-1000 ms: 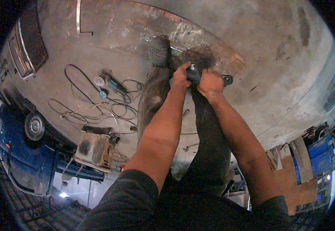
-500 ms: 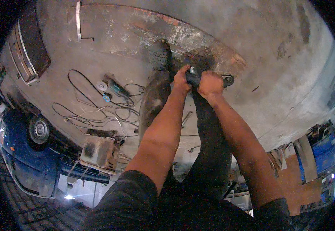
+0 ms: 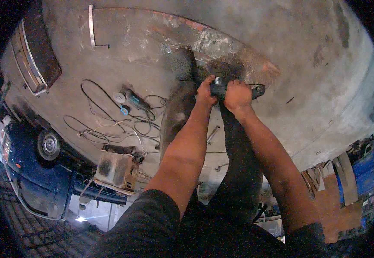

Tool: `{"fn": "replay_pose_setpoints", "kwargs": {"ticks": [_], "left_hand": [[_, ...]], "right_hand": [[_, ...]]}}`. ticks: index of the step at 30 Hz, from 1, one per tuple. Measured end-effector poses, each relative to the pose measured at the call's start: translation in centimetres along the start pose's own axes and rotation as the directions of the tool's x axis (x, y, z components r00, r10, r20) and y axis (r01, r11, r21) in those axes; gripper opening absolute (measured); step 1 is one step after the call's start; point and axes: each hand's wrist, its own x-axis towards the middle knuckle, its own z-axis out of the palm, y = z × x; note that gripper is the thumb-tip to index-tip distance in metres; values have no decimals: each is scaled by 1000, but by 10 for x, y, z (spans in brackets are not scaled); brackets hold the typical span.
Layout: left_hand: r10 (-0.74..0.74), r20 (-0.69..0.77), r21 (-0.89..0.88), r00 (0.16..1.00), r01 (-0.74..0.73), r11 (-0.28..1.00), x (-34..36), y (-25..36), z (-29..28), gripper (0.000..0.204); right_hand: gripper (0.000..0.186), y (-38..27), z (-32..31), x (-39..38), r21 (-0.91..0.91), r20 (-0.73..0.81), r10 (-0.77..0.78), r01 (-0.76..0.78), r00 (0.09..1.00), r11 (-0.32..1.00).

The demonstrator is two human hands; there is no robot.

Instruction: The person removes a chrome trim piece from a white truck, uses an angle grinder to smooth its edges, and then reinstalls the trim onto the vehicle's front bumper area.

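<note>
Both my hands grip a dark handheld power tool (image 3: 218,89) that lies crosswise above my lower leg. My left hand (image 3: 205,91) is wrapped round its left end, close to a small silver part. My right hand (image 3: 238,97) closes over its body further right, and a dark end with an opening sticks out beyond the fist. The tool's underside and working end are hidden. Just past the hands is a dark, sooty patch on a rust-stained, curved sheet-like surface (image 3: 213,41). My dark shoe (image 3: 182,62) rests at that surface's near side.
Left of my legs an angle grinder (image 3: 137,102) with a pale disc lies among looped cables (image 3: 105,135). A bent metal strip (image 3: 92,26) and a metal frame (image 3: 33,60) are further off. A grimy box-shaped unit (image 3: 114,168), a blue vehicle (image 3: 36,180) and cardboard (image 3: 335,215) stand around.
The whole view has shifted slightly, so the floor and things appear a little further right. Both hands keep the same grip on the power tool.
</note>
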Motion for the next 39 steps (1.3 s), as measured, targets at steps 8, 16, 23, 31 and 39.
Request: {"fn": "replay_pose_setpoints", "kwargs": {"ticks": [8,16,23,31,39], "left_hand": [[162,6,145,987,-161,976,-20,-11,4,28],[-23,-40,-7,999,22,1000,-19,3,15,25],[-34,-80,25,996,36,999,-19,5,13,22],[-49,-37,93,998,52,994,-28,11,22,27],[-67,35,18,997,67,998,-10,7,14,25]], "right_hand": [[42,3,4,1,70,12,42,-43,999,997],[39,1,3,0,38,-52,12,-10,999,999],[36,0,-7,1,70,34,30,-32,999,997],[39,-1,-5,0,70,-10,21,-20,1000,997],[40,-2,-4,0,110,-15,35,-33,999,993]]}}
